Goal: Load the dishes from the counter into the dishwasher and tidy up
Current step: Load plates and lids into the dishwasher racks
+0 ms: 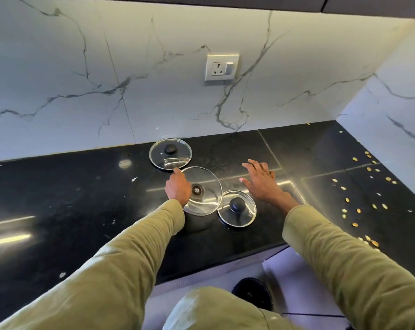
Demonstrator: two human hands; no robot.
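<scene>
Sleeves: We see two olive-green sleeves [120, 265] reaching forward from the bottom edge over the counter.
Counter: A glossy black stone counter [58, 210] fills the middle, with streaks of reflected light.
Small lid: Nearest to us, a small glass lid [237, 208] with a black knob lies flat, between the two wrists.
Left hand: Our left hand [179, 186] grips the middle glass lid [202, 190] at its left rim, the index finger stretched toward the far lid. This lid is tilted, knob side facing away from us, and its near edge overlaps the small lid.
Right hand: Our right hand [263, 181] hovers flat, fingers spread wide, holding nothing, just right of the lids.
Seeds: Small yellowish husks or seeds [359, 210] are scattered along the counter's right side.
Far lid: A third glass lid [170, 153] with a black knob lies flat near the wall.
Wall: White marble with grey veins carries a power socket [222, 67].
</scene>
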